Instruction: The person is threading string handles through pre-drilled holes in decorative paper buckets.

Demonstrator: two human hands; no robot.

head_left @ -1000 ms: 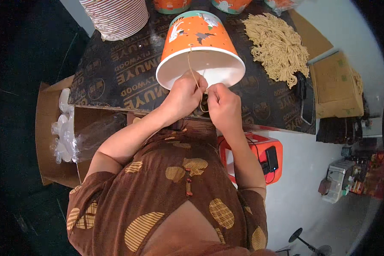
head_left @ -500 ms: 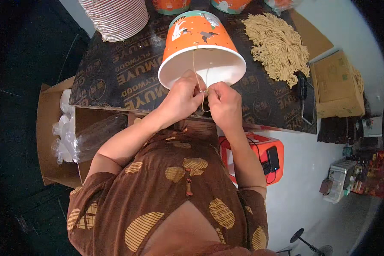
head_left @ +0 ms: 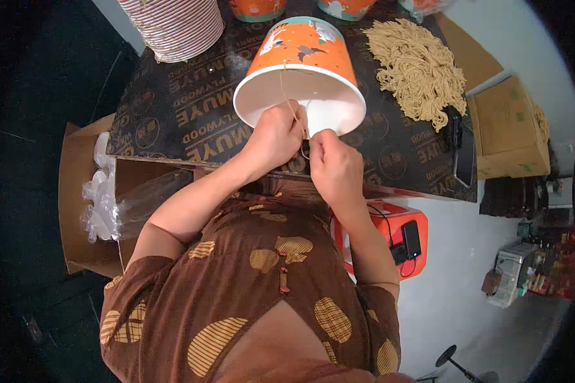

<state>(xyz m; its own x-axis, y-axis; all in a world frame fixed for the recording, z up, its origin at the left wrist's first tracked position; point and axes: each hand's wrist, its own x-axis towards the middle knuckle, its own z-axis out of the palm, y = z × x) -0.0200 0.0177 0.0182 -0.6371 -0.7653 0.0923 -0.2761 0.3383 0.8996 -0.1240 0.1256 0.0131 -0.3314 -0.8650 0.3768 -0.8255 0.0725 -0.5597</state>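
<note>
An orange paper bucket point(head_left: 303, 48) with a green base band and white and dark figures lies on its side, its white open mouth facing me. From a point at the top of its rim a tan string point(head_left: 282, 86) runs down across the mouth to my fingers. My left hand point(head_left: 276, 134) pinches the string in front of the lower rim. Close beside it, my right hand point(head_left: 336, 165) is closed on the string too, and a small loop shows between the two hands. The fingertips partly hide the string there.
Tan strings point(head_left: 415, 70) lie heaped at the right on the dark plywood table point(head_left: 166, 121). Stacked buckets point(head_left: 172, 29) stand far left. A phone point(head_left: 464, 153) rests by the table's right edge, near a cardboard box point(head_left: 511, 127). An open carton point(head_left: 80, 198) holds plastic-wrapped white items.
My right hand has drawn slightly down and the loop between my hands looks smaller. The bucket's mouth has shifted slightly left.
</note>
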